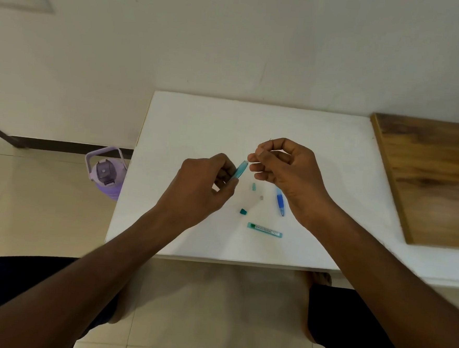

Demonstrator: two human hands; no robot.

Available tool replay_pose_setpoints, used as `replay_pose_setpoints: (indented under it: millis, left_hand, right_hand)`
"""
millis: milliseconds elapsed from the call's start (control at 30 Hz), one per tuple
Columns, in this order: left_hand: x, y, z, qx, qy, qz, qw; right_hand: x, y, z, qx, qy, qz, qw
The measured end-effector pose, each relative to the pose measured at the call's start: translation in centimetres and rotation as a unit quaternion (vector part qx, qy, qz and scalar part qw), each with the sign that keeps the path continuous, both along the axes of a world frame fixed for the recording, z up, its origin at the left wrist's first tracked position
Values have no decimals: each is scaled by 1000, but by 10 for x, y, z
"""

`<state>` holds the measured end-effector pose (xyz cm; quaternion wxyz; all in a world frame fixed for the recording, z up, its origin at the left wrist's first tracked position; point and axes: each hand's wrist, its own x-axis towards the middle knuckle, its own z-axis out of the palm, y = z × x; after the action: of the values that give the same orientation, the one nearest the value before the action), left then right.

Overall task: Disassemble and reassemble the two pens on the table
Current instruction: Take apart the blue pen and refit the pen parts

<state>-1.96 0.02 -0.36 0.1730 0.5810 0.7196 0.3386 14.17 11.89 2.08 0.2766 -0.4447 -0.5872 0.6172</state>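
Note:
My left hand point(204, 184) grips a teal translucent pen barrel point(241, 169), tilted up towards the right. My right hand point(285, 168) is pinched at the barrel's upper end on a thin refill whose tip point(270, 139) pokes out above the fingers. On the white table point(188, 122) between my hands lie a small teal piece point(254, 186), a clear cap piece point(261, 197) and a dark teal end plug point(243, 211). A teal barrel section with a label point(264, 230) lies nearer me. A blue pen point(280, 203) lies partly under my right wrist.
A wooden board point(434, 177) lies on the surface to the right of the table. A purple water bottle point(106, 172) stands on the floor by the table's left edge. My knees are under the table's near edge.

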Motion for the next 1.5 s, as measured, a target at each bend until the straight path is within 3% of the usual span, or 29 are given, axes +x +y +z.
replay_pose_setpoints:
  millis: [900, 1267, 1367, 1433, 1500]
  left_hand:
    - [2, 0, -4, 0, 15, -1, 1000]
    - [7, 4, 1, 8, -42, 18, 999]
    - [7, 6, 5, 23, -64, 34, 997]
    - [5, 6, 8, 32, -72, 44, 996]
    - [5, 6, 10, 46, -68, 41, 996]
  right_hand:
    - [3, 1, -6, -27, 8, 12, 1000]
    - [5, 4, -1, 84, -55, 81, 992]
    - [11, 11, -5, 211, -164, 72, 961]
    - [18, 16, -12, 306, -276, 104, 905]
    - [26, 18, -21, 341, -372, 159, 849]
